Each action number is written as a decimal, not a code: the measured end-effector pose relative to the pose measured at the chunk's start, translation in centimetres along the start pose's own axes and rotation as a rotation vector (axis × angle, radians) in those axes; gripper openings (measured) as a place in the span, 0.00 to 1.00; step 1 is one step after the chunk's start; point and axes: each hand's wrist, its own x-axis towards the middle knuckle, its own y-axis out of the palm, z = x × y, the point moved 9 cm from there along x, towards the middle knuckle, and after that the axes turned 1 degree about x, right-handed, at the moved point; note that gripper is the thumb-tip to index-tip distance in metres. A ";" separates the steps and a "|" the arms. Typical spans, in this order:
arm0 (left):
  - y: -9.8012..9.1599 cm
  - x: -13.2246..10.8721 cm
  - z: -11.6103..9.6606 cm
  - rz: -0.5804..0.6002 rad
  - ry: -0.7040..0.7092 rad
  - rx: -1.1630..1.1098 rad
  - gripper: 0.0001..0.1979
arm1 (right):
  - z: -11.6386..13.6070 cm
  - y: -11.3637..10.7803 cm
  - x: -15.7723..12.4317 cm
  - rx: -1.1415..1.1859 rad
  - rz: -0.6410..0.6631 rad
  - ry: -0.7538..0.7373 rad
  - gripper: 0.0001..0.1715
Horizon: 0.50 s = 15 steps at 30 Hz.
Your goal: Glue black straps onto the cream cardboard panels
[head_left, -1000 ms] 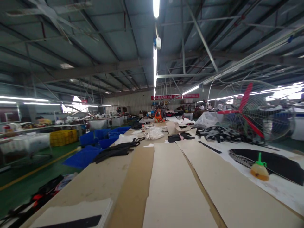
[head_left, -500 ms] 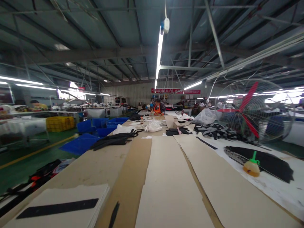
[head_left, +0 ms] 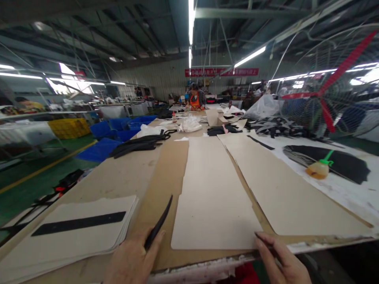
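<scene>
My left hand (head_left: 133, 252) is closed around a black strip (head_left: 160, 223), whose narrow curved end points up and away from me over the brown table covering (head_left: 161, 177). At the near right corner of the middle cream board (head_left: 213, 197), my right hand (head_left: 280, 256) pinches a thin dark piece (head_left: 260, 237); its kind is unclear. Left of my left hand lies a stack of cream sheets (head_left: 89, 240) with a flat black strip (head_left: 78, 223) on top. Another long cream board (head_left: 290, 189) lies to the right, separated from the middle one by a narrow gap.
A squeeze bottle with a green spout (head_left: 319, 169) stands on the right beside black material (head_left: 349, 165). Black strips (head_left: 137, 144) and clear plastic (head_left: 189, 124) lie farther up. A large fan (head_left: 325, 90) stands right. Blue bins (head_left: 99, 150) are left; a person (head_left: 195, 98) works at the far end.
Both my hands have come into view at the near edge. The black strip has risen in view with my left hand on it. The camera has tilted down, showing the table's near edge.
</scene>
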 end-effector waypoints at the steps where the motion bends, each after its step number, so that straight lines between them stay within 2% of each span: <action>1: 0.4 0.2 -0.6 0.022 0.035 0.006 0.20 | 0.5 -0.1 0.3 -0.081 -0.049 -0.077 0.14; 3: 1.6 0.5 -1.8 0.071 0.097 0.022 0.21 | 1.3 0.1 0.7 -0.224 -0.111 -0.188 0.15; 5: 2.7 0.7 -2.5 0.107 0.129 0.042 0.25 | 1.3 0.8 0.8 -0.348 -0.106 -0.258 0.16; 10: 4.4 0.6 -3.4 0.164 0.134 0.070 0.27 | -0.9 3.0 0.5 -0.594 0.043 -0.282 0.21; 13: 4.8 0.1 -3.7 0.190 0.143 0.068 0.26 | -1.8 4.0 0.0 -0.602 0.152 -0.309 0.19; 15: 5.1 -0.2 -3.6 0.194 0.140 0.050 0.25 | -2.5 4.1 -0.2 -0.569 0.172 -0.299 0.18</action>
